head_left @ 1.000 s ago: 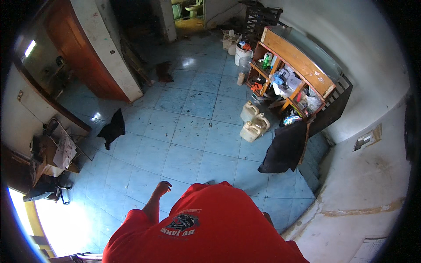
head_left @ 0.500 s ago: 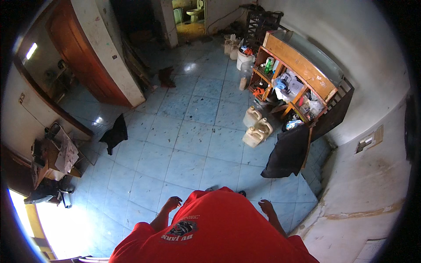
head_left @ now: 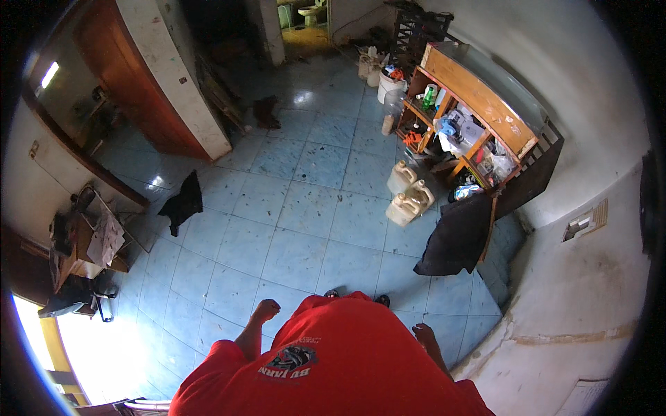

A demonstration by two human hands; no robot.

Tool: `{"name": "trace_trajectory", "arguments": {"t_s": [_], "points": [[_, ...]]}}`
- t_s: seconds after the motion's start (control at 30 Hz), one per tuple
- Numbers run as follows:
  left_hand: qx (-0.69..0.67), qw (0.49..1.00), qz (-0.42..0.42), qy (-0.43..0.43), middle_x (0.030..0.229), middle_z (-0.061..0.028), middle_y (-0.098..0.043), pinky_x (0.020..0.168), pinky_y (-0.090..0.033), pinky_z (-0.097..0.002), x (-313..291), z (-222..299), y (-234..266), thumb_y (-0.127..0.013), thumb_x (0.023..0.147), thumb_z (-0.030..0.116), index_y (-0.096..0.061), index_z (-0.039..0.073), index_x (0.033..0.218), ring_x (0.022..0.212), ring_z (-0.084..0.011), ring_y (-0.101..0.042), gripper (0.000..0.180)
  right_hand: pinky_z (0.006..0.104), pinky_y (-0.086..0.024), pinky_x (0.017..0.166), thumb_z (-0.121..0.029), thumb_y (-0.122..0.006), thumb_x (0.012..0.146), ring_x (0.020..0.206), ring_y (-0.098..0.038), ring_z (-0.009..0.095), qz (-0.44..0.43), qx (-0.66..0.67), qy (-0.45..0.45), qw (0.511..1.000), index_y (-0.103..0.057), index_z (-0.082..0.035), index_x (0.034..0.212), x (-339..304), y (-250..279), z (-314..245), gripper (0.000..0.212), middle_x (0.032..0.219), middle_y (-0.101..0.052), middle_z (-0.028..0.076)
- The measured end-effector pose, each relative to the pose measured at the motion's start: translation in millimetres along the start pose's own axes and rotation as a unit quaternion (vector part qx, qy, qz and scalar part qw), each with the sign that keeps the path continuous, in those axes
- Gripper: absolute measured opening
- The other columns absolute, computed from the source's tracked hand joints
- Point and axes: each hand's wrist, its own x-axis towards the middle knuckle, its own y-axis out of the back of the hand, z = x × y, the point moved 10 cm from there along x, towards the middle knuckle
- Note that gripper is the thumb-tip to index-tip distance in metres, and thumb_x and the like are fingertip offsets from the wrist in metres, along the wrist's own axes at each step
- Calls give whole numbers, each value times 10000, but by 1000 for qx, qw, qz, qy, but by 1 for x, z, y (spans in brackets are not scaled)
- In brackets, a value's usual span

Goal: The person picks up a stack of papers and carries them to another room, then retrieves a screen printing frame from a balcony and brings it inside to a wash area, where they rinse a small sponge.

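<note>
1. the left hand (head_left: 265, 311) hung beside the red shirt (head_left: 361, 367), fingers loosely curled, nothing seen in it; how far they closed, i could not tell.
2. the right hand (head_left: 425, 335) hung at the shirt's other side, partly hidden; no held thing showed, and its spread could not be told.
3. the step looked like standing or walking, arms down, one shoe (head_left: 382, 300) showing just past the shirt.
4. nothing lay within grasp, so handling any loose thing would, i judged, have called for stepping closer and reaching.
5. the dark sheet (head_left: 454, 239) was ahead of the right hand; the jugs (head_left: 401, 211) stood beyond it, to its left, on blue tiles (head_left: 291, 256).
6. the jugs were pale; their contents could not be told.
7. the clear jar (head_left: 387, 125) held something tan low down.
8. the white bucket (head_left: 389, 89) had orange stuff (head_left: 395, 74) at its mouth.
9. the open cabinet (head_left: 479, 97) held a green bottle (head_left: 429, 98) and a plastic bag (head_left: 502, 165), among clutter.
</note>
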Motion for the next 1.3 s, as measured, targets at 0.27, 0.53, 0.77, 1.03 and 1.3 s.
{"name": "trace_trajectory", "arguments": {"t_s": [0.27, 0.53, 0.77, 1.03, 1.3], "points": [[-105, 987, -2, 124, 635, -93, -607, 517, -473, -296, 15, 9, -4, -555, 762, 126, -597, 30, 769, 559, -165, -597, 105, 349, -493, 716, -253, -558, 822, 802, -611, 258, -5, -67, 60, 996, -616, -51, 943, -30, -14, -20, 243, 948, -618, 149], [-2, 989, -64, 133, 840, -78, -615, 656, -492, -325, 28, 8, -15, -643, 674, 97, -628, 77, 859, 728, -198, -606, 187, 326, -488, 616, -196, -574, 794, 711, -609, 223, -38, -91, 72, 992, -585, -22, 913, -46, -29, -2, 211, 833, -621, 122], [6, 991, -69, -111, 775, -52, -631, 658, -488, -333, 14, -39, -15, -584, 663, 89, -640, 115, 731, 761, -198, -604, 92, 361, -473, 575, -159, -532, 784, 642, -587, 242, 53, -135, 265, 953, -578, -50, 832, -56, 6, -89, 127, 713, -608, 92], [-66, 994, -24, -79, 832, -30, -638, 705, -487, -320, 7, -45, -19, -564, 712, 119, -655, 122, 821, 796, -182, -601, 142, 368, -460, 562, -80, -493, 778, 609, -569, 240, 120, -179, 309, 926, -557, -59, 787, -35, 24, -100, 68, 653, -574, 80], [269, 936, -68, -219, 902, -26, -636, 756, -477, -333, 3, 19, -10, -590, 705, 179, -655, 131, 848, 877, -189, -584, 164, 336, -478, 577, -122, -523, 763, 655, -592, 214, -43, 295, -80, 951, -586, -60, 684, 8, -28, -1, 119, 714, -602, 100]]}}
